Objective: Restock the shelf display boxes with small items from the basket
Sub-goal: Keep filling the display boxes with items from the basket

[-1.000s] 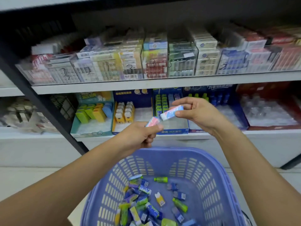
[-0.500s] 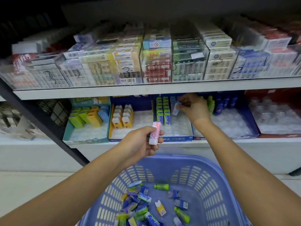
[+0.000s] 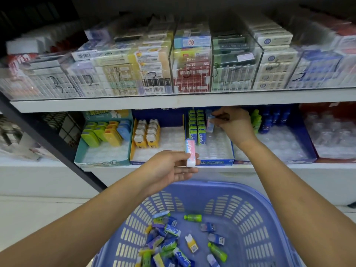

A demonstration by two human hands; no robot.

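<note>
My left hand [image 3: 171, 167] holds a pink and white small pack [image 3: 190, 153] upright in front of the lower shelf, above the basket. My right hand [image 3: 234, 123] reaches into the blue display box [image 3: 215, 162] and pinches a second pink and blue pack [image 3: 210, 123] beside two rows of green packs [image 3: 196, 125] at the back of the box. The front half of that box shows bare clear plastic slots. The purple basket [image 3: 256, 214] sits below my arms with several small packs and green bottles loose in its bottom.
Left of the blue box stand a yellow-edged box [image 3: 134, 149] with bear-shaped items and a teal box [image 3: 79, 151] with coloured cases. Another blue box [image 3: 308, 149] and a red box [image 3: 327, 160] lie to the right. The upper shelf edge [image 3: 173, 102] overhangs my right hand.
My right hand carried its pack from mid-air into the back of the blue box beside the green rows. My left hand turned its pack upright and stayed above the basket.
</note>
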